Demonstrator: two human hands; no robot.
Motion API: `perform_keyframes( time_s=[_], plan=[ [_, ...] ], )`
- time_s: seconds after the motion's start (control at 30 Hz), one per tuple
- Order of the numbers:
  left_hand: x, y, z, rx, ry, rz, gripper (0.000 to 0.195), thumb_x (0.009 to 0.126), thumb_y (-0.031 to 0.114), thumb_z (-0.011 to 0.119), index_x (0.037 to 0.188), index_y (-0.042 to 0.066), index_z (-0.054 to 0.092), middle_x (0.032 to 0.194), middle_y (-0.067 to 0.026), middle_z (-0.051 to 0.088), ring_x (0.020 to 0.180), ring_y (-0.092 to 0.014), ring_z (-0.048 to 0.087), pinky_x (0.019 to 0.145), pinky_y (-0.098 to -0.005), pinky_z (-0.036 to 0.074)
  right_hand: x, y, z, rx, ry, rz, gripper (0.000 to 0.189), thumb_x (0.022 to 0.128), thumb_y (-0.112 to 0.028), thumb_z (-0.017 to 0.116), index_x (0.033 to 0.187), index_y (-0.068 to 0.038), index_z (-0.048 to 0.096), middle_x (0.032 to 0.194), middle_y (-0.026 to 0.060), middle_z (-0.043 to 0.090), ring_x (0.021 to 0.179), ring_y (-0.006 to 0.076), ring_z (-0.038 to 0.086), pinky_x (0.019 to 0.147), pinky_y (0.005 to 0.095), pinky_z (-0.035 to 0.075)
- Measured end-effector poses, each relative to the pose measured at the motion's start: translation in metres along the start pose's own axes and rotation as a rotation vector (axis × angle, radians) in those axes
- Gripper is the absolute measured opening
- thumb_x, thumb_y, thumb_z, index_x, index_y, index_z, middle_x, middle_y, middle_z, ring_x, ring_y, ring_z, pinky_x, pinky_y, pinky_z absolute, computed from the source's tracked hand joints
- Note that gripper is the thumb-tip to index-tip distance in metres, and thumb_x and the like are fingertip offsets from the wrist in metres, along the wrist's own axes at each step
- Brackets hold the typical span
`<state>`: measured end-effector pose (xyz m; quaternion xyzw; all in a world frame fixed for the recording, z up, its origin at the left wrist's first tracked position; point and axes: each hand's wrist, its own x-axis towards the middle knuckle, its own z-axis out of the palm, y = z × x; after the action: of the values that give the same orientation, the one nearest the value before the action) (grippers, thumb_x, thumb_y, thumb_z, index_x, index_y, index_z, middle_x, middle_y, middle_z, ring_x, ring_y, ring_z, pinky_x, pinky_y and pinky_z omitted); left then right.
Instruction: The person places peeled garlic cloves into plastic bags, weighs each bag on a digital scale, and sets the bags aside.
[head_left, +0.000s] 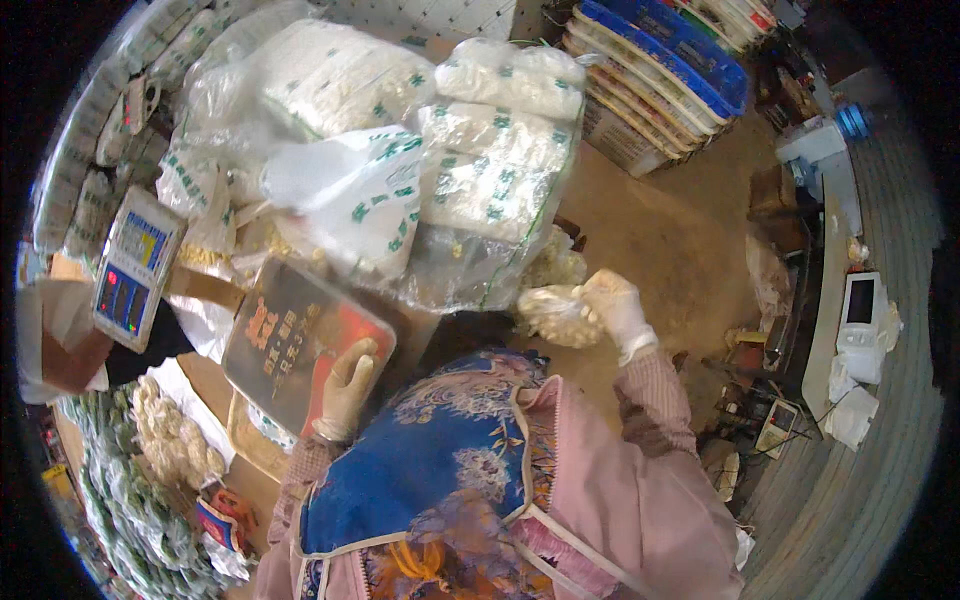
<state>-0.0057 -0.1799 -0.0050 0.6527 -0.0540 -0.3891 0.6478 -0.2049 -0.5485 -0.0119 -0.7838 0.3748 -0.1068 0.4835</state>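
Observation:
My right hand (616, 304), in a pale glove, grips the gathered top of a small clear plastic bag (562, 315). Small cream-coloured pieces fill the bag, which hangs over the floor at the right of my lap. My left hand (347, 390), also gloved, lies on the right edge of a dark flat board (289, 330) with red and gold print; whether its fingers grip the edge is unclear. Beside the board stands the display of a digital scale (139, 268). Large clear bags (491, 180) packed with pale goods lie in front of me, and a white printed plastic bag (352, 195) rests against them.
Stacked plastic crates (652, 79), the top one blue, stand at the far right. Bundles of pale wrapped pieces (172, 431) and green wrapped goods (142, 517) lie at lower left. A white device (860, 326) sits on a ledge at right. Brown floor (652, 225) shows beyond my right hand.

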Motion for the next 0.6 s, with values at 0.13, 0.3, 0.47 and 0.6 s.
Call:
perform_keyframes(
  time_s=[0.13,0.3,0.47,0.6],
  plan=[
    [0.011,0.008,0.021,0.117,0.004,-0.007,0.031,0.09,0.017,0.053,0.114,-0.001,0.052,0.103,-0.0049,0.055,0.093,-0.012,0.05,0.082,-0.0249,0.041,0.054,0.064,-0.035,-0.066,0.177,0.232,0.017,0.079,-0.017,0.061,0.071,-0.002,0.057,0.069,0.0091,0.059,0.061,0.018,0.055,0.06,0.0326,0.045],
    [0.02,0.016,0.033,0.269,-0.021,0.001,0.025,0.091,0.018,0.049,0.106,0.0,0.055,0.091,0.0004,0.052,0.08,-0.008,0.045,0.071,-0.0213,0.038,0.1,0.164,-0.06,0.367,0.369,0.357,0.007,0.081,-0.007,0.058,0.076,-0.003,0.056,0.069,0.0041,0.058,0.058,0.0114,0.052,0.051,0.0252,0.042],
    [0.016,0.014,0.051,0.115,0.147,-0.108,0.026,0.088,0.016,0.056,0.11,0.002,0.056,0.104,-0.0052,0.058,0.093,-0.012,0.052,0.085,-0.0268,0.042,0.159,0.203,-0.048,0.532,0.387,0.281,0.027,0.082,0.0,0.055,0.108,-0.007,0.054,0.088,0.0043,0.059,0.072,0.0114,0.059,0.06,0.0209,0.048],
    [0.014,-0.009,0.051,0.036,0.151,-0.1,0.028,0.088,0.016,0.057,0.112,0.002,0.056,0.107,-0.0056,0.058,0.096,-0.014,0.053,0.089,-0.0282,0.041,0.183,0.193,-0.04,0.646,0.236,0.517,0.046,0.079,0.001,0.059,0.122,-0.01,0.047,0.097,0.0063,0.06,0.077,0.0128,0.061,0.059,0.022,0.049]
  ],
)
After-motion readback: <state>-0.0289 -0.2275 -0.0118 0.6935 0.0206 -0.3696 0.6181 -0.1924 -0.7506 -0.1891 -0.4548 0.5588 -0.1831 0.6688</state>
